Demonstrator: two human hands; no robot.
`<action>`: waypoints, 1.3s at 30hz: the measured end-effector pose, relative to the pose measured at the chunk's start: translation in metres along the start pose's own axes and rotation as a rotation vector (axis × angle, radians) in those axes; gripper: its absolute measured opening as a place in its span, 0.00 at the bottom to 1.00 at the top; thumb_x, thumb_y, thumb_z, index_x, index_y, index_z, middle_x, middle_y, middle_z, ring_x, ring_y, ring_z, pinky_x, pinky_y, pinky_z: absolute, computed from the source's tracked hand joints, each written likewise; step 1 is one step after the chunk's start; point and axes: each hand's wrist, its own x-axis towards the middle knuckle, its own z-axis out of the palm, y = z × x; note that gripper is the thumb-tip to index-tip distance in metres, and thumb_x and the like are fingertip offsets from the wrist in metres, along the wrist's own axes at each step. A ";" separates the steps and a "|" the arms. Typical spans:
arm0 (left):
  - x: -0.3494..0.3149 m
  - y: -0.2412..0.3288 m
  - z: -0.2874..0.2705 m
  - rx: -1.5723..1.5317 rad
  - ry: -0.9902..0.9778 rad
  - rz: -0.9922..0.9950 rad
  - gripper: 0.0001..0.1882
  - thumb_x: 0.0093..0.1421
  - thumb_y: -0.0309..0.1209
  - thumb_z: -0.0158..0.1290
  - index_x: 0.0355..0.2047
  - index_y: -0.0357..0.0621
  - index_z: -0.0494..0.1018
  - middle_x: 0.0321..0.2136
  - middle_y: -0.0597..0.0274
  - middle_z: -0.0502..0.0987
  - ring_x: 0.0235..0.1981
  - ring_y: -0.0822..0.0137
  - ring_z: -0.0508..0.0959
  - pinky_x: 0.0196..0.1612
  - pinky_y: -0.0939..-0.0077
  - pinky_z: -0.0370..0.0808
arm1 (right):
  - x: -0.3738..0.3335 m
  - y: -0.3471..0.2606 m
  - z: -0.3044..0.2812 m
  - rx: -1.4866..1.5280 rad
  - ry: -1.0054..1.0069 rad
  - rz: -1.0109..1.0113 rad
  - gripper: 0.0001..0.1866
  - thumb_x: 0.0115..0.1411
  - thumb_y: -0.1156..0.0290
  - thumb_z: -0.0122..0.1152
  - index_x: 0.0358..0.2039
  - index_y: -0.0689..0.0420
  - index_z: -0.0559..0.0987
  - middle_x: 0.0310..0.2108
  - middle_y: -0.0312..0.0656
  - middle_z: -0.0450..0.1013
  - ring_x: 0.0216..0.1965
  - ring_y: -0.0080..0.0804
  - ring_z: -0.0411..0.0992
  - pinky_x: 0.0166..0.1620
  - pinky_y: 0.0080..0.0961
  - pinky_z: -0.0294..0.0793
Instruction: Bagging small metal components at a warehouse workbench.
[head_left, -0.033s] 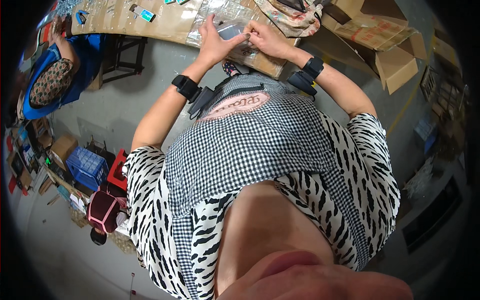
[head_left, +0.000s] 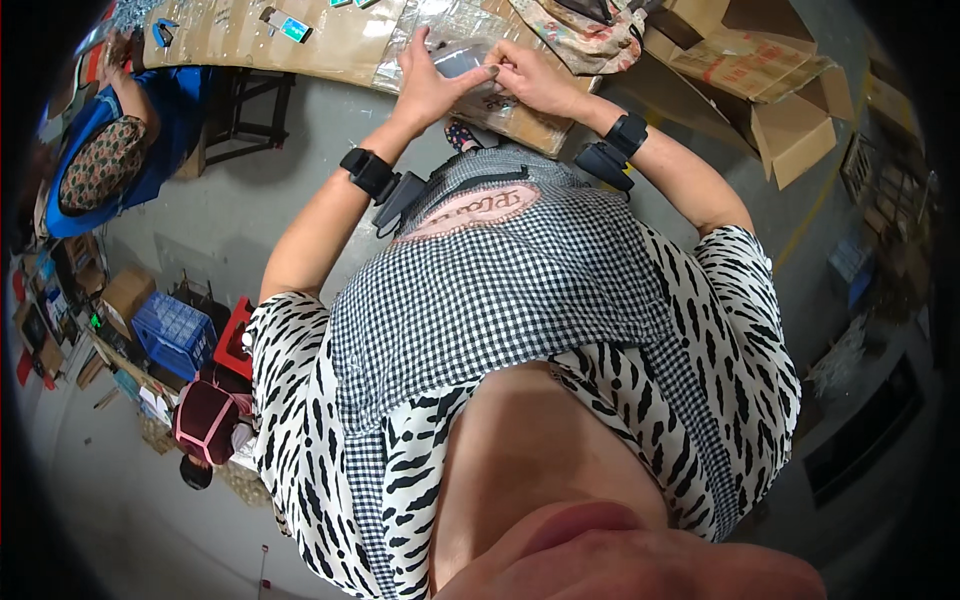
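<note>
A clear, greyish plastic piece (head_left: 458,64), perhaps a bag or a cover, is between my hands over the table edge. My left hand (head_left: 430,88) is curved around its near left side, thumb stretched to the right and index finger pointing away. On the right, my right hand (head_left: 535,82) has its fingers bent into a pinch at the plastic's right edge, by my left thumb tip. What lies inside or beneath the plastic cannot be made out. The cardboard-covered table (head_left: 335,52) is under both hands.
Left on the table lie a blue tool (head_left: 162,34) and a small teal-and-white packet (head_left: 292,28). A floral cloth bag (head_left: 600,40) is right of my hands, before open cardboard boxes (head_left: 795,125). Another person's arm (head_left: 130,100) is at far left. Behind stand a blue crate (head_left: 175,335) and red crate (head_left: 233,345).
</note>
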 end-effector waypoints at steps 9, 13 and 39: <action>0.018 -0.030 -0.014 -0.191 -0.188 -0.051 0.41 0.50 0.47 0.62 0.57 0.39 0.60 0.50 0.49 0.67 0.50 0.61 0.69 0.50 0.71 0.69 | 0.011 -0.003 -0.002 0.022 -0.038 -0.006 0.09 0.62 0.69 0.54 0.32 0.62 0.71 0.25 0.35 0.72 0.27 0.20 0.72 0.30 0.19 0.72; 0.012 -0.024 -0.020 -0.161 -0.163 -0.060 0.41 0.49 0.44 0.62 0.59 0.40 0.57 0.50 0.49 0.65 0.50 0.61 0.68 0.49 0.71 0.70 | 0.012 0.000 0.001 0.177 -0.081 0.061 0.08 0.61 0.70 0.55 0.33 0.62 0.73 0.26 0.34 0.72 0.28 0.19 0.72 0.32 0.18 0.72; 0.004 0.004 -0.112 -0.847 -0.012 -0.550 0.28 0.60 0.32 0.45 0.60 0.46 0.53 0.49 0.59 0.67 0.46 0.68 0.70 0.47 0.58 0.68 | 0.018 -0.070 -0.056 0.024 0.143 0.020 0.10 0.59 0.68 0.58 0.35 0.63 0.77 0.26 0.31 0.72 0.26 0.14 0.66 0.31 0.15 0.67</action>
